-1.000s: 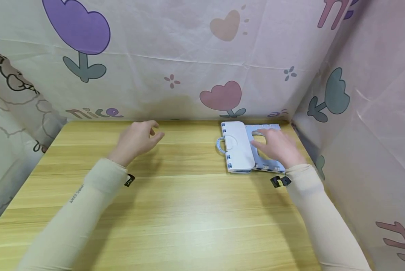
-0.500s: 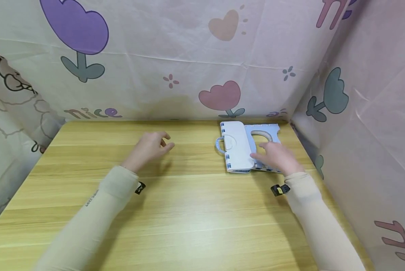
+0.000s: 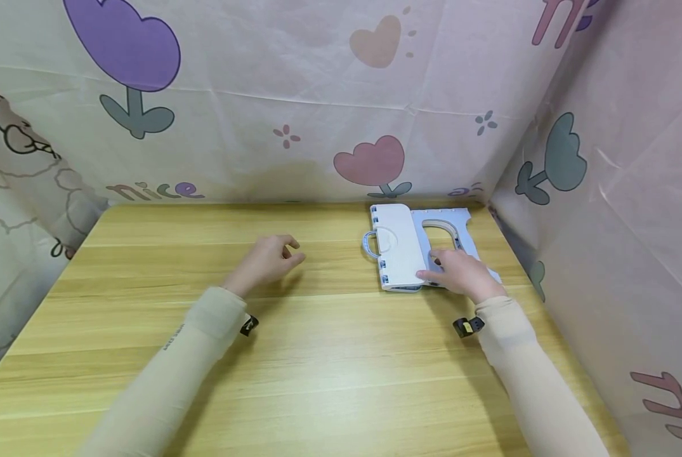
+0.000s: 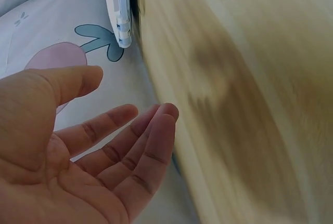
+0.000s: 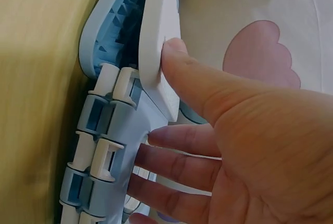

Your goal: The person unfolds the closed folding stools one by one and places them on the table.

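1. Resting its thumb [image 5: 190, 76] on the white panel [image 3: 400, 257], the right hand [image 3: 460, 271] spreads its fingers [image 5: 177, 169] fairly straight over the light-blue leg section [image 3: 459, 216], thumb and fingers apart; whether every fingertip touches is unclear.
2. This hand sits nearer the person than a second ago, when it covers part of the leg section's cutout; more of that cutout's far rim [image 3: 440, 223] shows now.
3. The left hand [image 3: 265, 263] holds nothing, its fingers loosely bent and the thumb apart from them; it is now farther right and nearer the person than a second ago, closer to the stool yet clear of it.
4. The folding step stool [image 3: 389, 273] lies folded at the table's far right, in the same place as before, its blue carry handle [image 3: 368, 244] pointing left.
5. Cream sleeves [image 3: 163, 374] cover both arms, with a black device [image 3: 468, 327] at each wrist.
6. Beyond the wood-grain table [image 3: 329, 368] hangs a tulip-printed cloth [image 3: 249, 63].
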The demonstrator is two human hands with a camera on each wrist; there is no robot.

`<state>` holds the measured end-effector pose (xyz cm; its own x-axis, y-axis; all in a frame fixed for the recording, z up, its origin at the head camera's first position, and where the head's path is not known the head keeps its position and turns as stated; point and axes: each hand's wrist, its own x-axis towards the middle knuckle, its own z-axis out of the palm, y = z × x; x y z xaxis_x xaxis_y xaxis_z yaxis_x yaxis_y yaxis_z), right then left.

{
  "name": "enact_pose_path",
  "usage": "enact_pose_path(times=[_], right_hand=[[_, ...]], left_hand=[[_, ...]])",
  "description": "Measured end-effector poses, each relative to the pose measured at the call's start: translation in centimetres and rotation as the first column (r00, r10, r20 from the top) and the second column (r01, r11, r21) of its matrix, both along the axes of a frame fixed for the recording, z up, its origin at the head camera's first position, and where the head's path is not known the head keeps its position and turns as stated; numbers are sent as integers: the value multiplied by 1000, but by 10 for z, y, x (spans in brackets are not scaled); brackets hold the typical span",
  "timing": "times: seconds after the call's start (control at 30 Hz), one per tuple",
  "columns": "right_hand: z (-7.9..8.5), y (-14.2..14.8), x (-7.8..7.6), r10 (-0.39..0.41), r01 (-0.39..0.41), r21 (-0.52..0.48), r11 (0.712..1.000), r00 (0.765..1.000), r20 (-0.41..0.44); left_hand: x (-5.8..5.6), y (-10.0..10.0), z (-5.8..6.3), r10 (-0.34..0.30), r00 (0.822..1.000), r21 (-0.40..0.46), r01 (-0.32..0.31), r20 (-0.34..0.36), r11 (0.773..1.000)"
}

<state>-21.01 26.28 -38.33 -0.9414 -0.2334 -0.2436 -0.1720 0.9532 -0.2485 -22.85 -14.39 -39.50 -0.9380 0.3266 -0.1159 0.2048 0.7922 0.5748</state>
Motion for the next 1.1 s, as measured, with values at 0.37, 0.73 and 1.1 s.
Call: enact_pose_path(times=[0.37,0.73,1.1], right_hand=[[-3,-2,0,49,-50,-11,999,998,-41],[-9,-10,1,56,-57,-5,998,995,-88],[-10,-36,8,59,-59,-1,998,993,-99]], left_hand=[[3,6,-12,-10,997,25,8,83,1000],[11,11,-20,-12,996,45,8,89,999],[25,13,-19,6,993,68,-15,119,998]])
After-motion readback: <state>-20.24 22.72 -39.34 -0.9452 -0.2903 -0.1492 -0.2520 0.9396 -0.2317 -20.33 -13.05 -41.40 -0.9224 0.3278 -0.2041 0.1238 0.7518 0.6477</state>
